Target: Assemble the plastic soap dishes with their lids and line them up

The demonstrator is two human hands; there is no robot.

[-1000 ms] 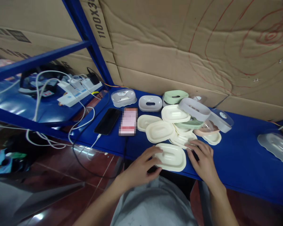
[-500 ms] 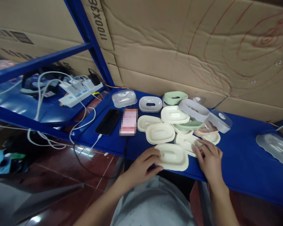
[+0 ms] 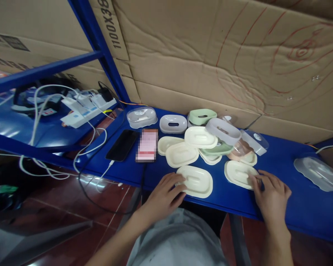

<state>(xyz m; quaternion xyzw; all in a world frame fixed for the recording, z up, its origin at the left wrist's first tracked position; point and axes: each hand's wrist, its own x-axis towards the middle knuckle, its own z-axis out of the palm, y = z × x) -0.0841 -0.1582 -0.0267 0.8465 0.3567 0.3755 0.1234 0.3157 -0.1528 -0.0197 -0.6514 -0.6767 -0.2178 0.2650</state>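
Our left hand [image 3: 165, 194] grips the left end of one cream tray [image 3: 197, 181], and our right hand [image 3: 272, 195], well apart from it, pinches the right end of a second cream tray [image 3: 238, 174]. We have both on the blue tabletop [image 3: 280, 162], nearer us than the green oval ring [image 3: 202, 116].

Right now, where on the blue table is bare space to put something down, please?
Bare blue tabletop lies between the right hand and the far-right clear cover; a narrower gap separates the two front cream trays. Crowded: the middle behind, where other trays and coloured holders overlap.
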